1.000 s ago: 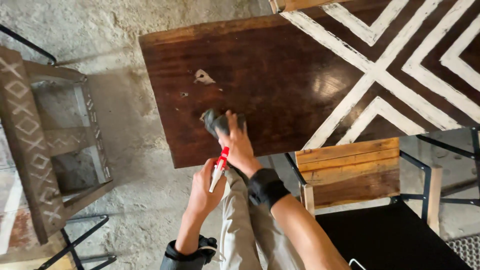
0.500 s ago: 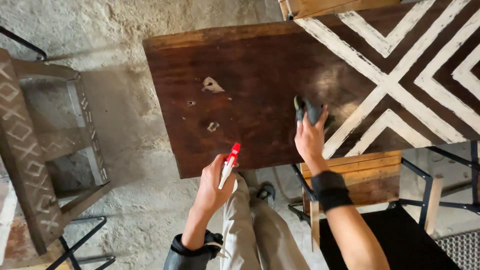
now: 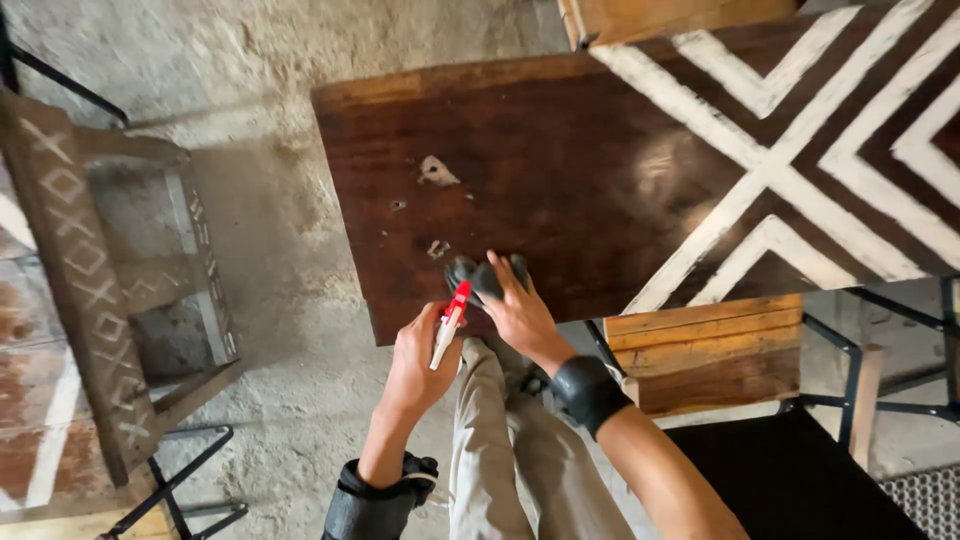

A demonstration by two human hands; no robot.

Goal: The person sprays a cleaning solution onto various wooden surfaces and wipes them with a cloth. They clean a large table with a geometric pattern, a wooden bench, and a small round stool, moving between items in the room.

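Dark cloth (image 3: 487, 275) sits wadded near the front edge of the brown wooden tabletop (image 3: 560, 170), under the right hand (image 3: 520, 310) — fingers spread over it and pressing it flat to the wood. Left hand (image 3: 420, 360) is just beside it, fingers wrapped around a small white tube with a red cap (image 3: 449, 322), cap end pointing up toward the cloth. Step in hand looks like rubbing or wiping the board surface near the front edge, with the tube held ready. Pale chipped spots (image 3: 436, 172) show on the wood further from the hands — a big one and a few small ones close to the cloth. Next move, as a judgement, calls for steady downward pressure on the cloth and keeping the tube clear of the wiped patch. White painted chevron stripes (image 3: 770, 160) cover the right part of the tabletop. Metal-framed patterned stand (image 3: 80, 280) at left on the concrete floor (image 3: 290, 300); wooden slat seat (image 3: 715, 350) below the table edge at right.
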